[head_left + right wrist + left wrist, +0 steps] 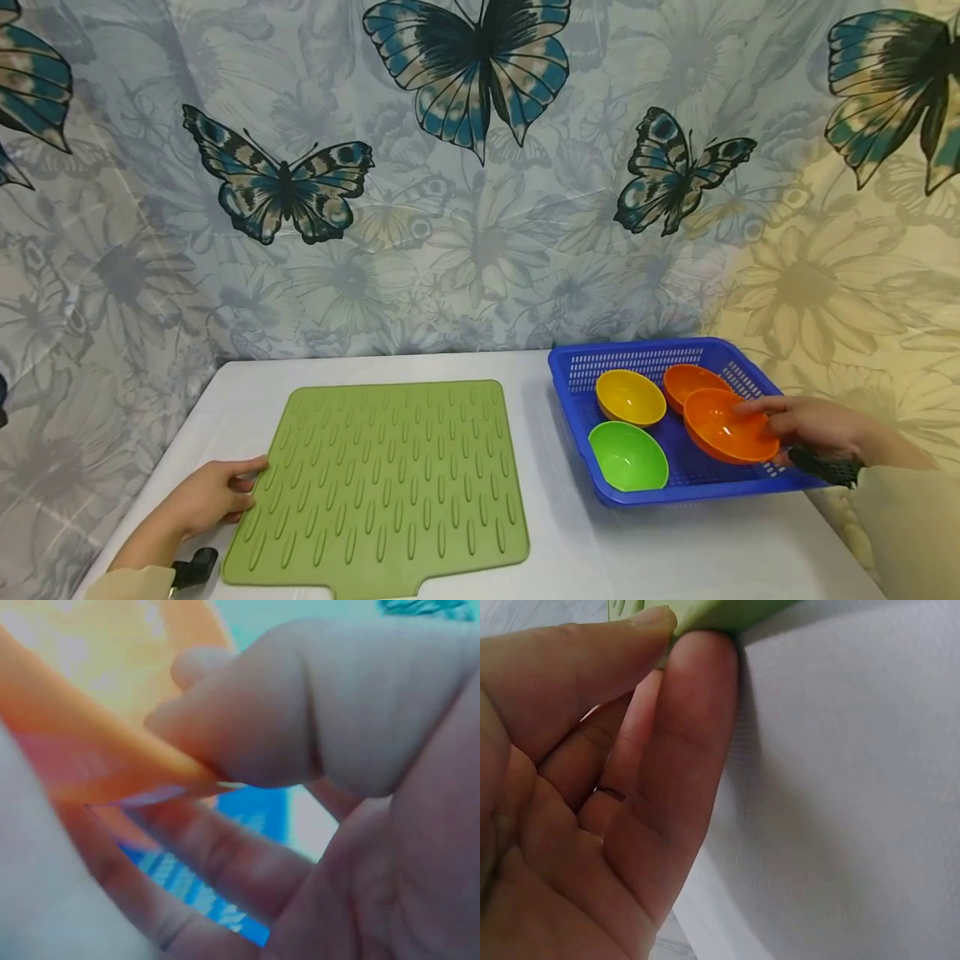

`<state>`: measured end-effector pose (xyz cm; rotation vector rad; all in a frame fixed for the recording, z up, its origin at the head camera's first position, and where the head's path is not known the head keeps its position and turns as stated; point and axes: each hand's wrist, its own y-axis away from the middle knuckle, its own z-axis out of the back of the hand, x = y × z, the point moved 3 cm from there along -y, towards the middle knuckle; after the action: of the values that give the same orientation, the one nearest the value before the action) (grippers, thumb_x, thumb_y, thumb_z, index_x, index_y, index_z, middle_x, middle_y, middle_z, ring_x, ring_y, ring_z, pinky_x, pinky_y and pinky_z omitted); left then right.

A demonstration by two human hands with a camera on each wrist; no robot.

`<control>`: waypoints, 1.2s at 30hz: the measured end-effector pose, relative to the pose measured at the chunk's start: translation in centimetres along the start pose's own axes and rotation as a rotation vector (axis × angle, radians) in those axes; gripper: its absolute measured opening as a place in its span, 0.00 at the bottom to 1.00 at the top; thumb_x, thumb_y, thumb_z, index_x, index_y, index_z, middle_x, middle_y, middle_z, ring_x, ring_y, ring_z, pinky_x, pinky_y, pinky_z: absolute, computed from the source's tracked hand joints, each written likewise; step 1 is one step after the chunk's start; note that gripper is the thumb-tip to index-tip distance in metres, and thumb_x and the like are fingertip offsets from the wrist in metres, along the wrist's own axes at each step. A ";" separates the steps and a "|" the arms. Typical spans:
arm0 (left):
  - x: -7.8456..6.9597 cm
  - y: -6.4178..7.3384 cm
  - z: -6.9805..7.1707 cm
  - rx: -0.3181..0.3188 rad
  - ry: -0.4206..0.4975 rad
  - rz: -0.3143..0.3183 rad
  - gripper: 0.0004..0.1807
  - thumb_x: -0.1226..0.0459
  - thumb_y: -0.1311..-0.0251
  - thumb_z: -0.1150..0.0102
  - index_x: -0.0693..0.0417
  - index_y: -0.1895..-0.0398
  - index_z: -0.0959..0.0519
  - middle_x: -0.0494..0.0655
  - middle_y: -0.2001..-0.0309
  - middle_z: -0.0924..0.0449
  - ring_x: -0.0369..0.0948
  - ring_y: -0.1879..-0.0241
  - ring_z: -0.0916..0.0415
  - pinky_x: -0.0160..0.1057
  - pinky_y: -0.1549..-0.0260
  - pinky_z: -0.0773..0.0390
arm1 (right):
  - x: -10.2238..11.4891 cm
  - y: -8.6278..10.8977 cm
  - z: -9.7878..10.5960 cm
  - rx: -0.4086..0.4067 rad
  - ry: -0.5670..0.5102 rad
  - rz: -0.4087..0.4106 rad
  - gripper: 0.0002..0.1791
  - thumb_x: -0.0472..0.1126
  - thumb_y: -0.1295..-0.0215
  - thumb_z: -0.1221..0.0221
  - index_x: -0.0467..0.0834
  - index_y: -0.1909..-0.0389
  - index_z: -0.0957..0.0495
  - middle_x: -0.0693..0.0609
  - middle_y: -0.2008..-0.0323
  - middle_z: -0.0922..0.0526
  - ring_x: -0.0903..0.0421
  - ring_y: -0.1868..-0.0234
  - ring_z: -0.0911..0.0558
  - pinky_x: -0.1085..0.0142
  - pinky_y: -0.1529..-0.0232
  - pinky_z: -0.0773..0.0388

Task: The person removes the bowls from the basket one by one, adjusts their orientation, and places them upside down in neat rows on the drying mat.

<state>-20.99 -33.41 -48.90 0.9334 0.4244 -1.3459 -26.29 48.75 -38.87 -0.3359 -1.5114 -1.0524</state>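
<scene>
A green dish drying mat with raised ridges lies on the white table. My left hand is at its left edge; in the left wrist view the thumb rests on top of the mat's edge and the index finger meets it from below. On the right, my right hand pinches the rim of an orange bowl over the blue basket. Close up, in the right wrist view, the rim of that bowl runs between the thumb and the fingers. The bowl tilts slightly, overlapping a second orange bowl.
The blue basket has slotted walls and stands at the table's right side. A yellow bowl and a green bowl sit inside it. White table surface runs between mat and basket. Behind hangs a butterfly-patterned cloth.
</scene>
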 end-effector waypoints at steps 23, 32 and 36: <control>-0.6 0.3 -0.4 -0.030 -0.006 0.018 0.36 0.80 0.44 0.39 0.73 0.30 0.37 0.57 0.57 0.23 0.47 0.69 0.29 0.43 0.76 0.23 | 9.6 -4.4 -14.7 -0.400 -0.063 0.201 0.23 0.28 0.28 0.53 0.34 0.34 0.29 0.31 0.31 0.46 0.43 0.56 0.17 0.50 0.57 0.17; -0.9 0.4 -0.4 -0.031 -0.015 0.000 0.36 0.81 0.45 0.42 0.74 0.30 0.37 0.58 0.56 0.22 0.45 0.82 0.35 0.41 0.80 0.28 | 11.2 -8.8 -19.9 -0.387 -0.084 0.214 0.25 0.27 0.32 0.53 0.29 0.34 0.30 0.31 0.32 0.39 0.40 0.55 0.17 0.46 0.58 0.17; -1.4 0.5 -0.6 -0.058 -0.107 -0.036 0.34 0.79 0.47 0.41 0.76 0.33 0.34 0.60 0.61 0.21 0.51 0.79 0.28 0.44 0.78 0.25 | 11.0 -9.9 -20.9 -0.385 -0.106 0.226 0.24 0.26 0.33 0.53 0.29 0.36 0.28 0.32 0.32 0.40 0.41 0.54 0.17 0.45 0.59 0.17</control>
<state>-20.72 -32.08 -48.02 0.8051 0.3978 -1.4026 -22.89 23.60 -35.49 -0.8237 -1.3198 -1.1540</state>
